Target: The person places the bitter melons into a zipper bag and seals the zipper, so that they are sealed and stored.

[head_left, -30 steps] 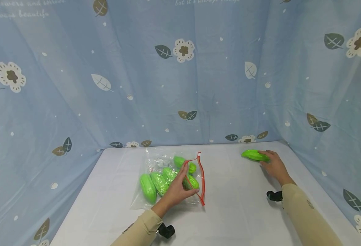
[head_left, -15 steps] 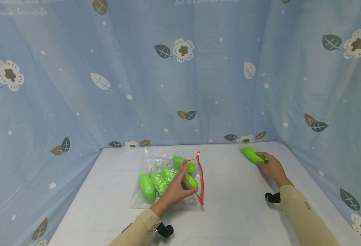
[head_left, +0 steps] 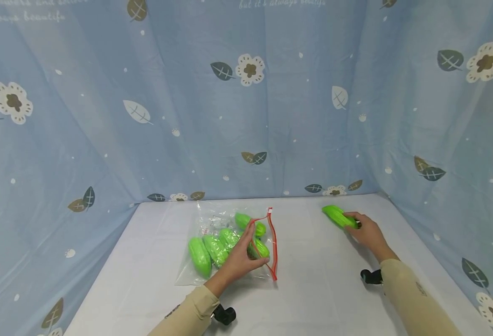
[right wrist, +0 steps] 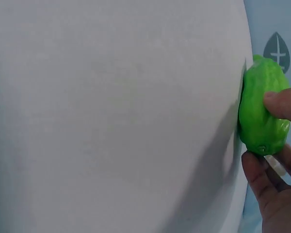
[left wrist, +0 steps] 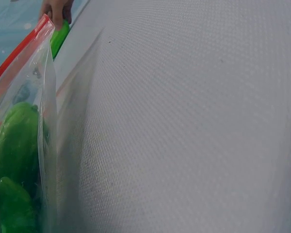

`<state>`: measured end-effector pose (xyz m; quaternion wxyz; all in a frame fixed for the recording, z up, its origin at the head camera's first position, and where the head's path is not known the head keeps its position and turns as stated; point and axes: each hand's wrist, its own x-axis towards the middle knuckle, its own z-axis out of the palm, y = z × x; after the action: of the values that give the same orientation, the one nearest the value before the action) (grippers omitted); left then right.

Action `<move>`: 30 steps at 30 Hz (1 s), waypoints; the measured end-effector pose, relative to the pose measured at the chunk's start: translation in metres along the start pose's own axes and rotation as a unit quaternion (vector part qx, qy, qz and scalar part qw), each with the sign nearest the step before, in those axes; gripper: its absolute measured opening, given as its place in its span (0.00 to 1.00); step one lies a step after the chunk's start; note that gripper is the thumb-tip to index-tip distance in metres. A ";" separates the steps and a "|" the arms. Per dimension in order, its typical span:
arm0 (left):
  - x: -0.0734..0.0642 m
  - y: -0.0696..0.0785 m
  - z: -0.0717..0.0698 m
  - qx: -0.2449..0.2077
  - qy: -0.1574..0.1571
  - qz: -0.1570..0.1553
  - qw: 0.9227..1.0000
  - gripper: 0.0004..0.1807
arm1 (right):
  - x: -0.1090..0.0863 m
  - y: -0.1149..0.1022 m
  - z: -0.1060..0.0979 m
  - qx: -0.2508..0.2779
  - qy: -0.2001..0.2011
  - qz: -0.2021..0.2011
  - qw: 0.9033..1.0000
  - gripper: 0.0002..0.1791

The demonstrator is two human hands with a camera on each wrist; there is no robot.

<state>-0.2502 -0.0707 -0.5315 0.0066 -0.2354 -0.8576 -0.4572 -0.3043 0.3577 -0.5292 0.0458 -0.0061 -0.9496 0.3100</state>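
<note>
My right hand (head_left: 367,233) grips the near end of a glossy bright-green ridged gourd (head_left: 336,215) at the back right of the table. In the right wrist view, the thumb presses on the side of the gourd (right wrist: 262,104), with fingers at its lower end. A clear plastic zip bag (head_left: 187,275) with a red-edged mouth lies left of centre, holding several similar green gourds (head_left: 200,256). My left hand (head_left: 239,256) rests over the bag with thumb and straight fingers spread apart at the near red edge, and the mouth gapes to the right.
The white tabletop (head_left: 305,289) stretches between the bag and the right hand. A blue patterned curtain (head_left: 187,154) hangs along the back and both sides. Black wrist cameras (head_left: 224,315) stick out from both sleeves.
The right hand has turned the gourd from nearly crosswise to slanting and drawn it slightly left and nearer. The left hand and the bag stay in place.
</note>
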 end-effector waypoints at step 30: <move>-0.001 0.001 0.001 -0.001 -0.001 0.002 1.000 0.59 | -0.045 -0.038 0.031 0.049 -0.019 -0.053 0.997 0.26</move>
<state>-0.2492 -0.0703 -0.5315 0.0067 -0.2376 -0.8568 -0.4575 -0.2615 0.3065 -0.5354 0.0448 0.0528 -0.9329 0.3534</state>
